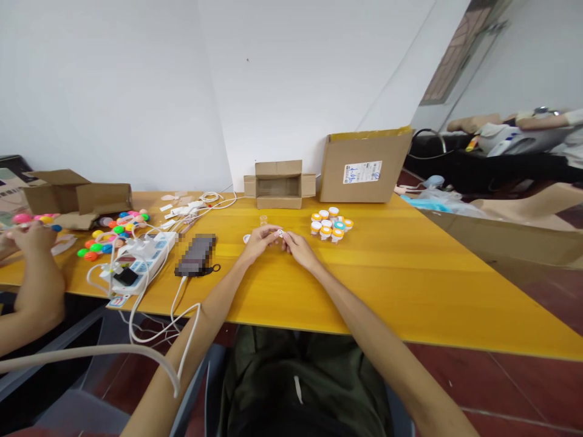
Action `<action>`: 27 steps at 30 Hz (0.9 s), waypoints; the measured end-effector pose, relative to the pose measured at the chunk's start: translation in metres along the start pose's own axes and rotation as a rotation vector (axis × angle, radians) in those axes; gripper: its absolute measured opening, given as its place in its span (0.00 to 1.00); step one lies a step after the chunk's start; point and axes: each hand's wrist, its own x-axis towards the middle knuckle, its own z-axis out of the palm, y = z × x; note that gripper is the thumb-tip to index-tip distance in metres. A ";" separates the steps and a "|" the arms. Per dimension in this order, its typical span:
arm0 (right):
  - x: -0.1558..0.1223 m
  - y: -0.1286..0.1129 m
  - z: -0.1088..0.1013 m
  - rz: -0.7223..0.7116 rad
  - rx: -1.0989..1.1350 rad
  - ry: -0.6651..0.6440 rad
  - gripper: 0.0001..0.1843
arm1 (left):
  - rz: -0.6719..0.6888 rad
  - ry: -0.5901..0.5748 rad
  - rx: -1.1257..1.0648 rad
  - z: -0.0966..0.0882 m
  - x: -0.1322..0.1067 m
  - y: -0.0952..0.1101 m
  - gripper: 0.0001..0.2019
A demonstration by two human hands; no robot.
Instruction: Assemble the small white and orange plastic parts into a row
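My left hand and my right hand meet over the table, their fingertips pinched together. Between them shows a tiny white piece with dark dots, which looks like dice; its exact shape is too small to make out. Just behind my left hand stands a small clear container. A white round lid lies to the left of that hand, partly covered by it. To the right of my right hand is a cluster of small containers with white, orange and teal caps.
An open cardboard box and a larger carton stand against the wall. On the left lie a phone, a power strip with white cables, and colourful balls. Another person's hand is at far left.
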 end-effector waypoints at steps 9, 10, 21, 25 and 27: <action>-0.001 -0.003 -0.001 0.002 0.019 -0.010 0.28 | -0.034 -0.015 -0.046 -0.001 -0.001 0.001 0.19; 0.000 -0.003 -0.001 0.003 0.019 -0.010 0.28 | -0.040 -0.014 -0.047 -0.001 -0.001 0.001 0.19; 0.000 -0.004 -0.001 0.010 0.041 -0.010 0.27 | -0.078 -0.008 -0.069 -0.002 -0.003 0.003 0.18; -0.001 -0.005 -0.001 0.018 0.066 -0.011 0.27 | -0.079 -0.009 -0.065 -0.002 -0.002 0.003 0.19; -0.001 -0.005 -0.001 0.020 0.077 -0.012 0.28 | -0.073 -0.009 -0.056 -0.003 -0.001 0.002 0.19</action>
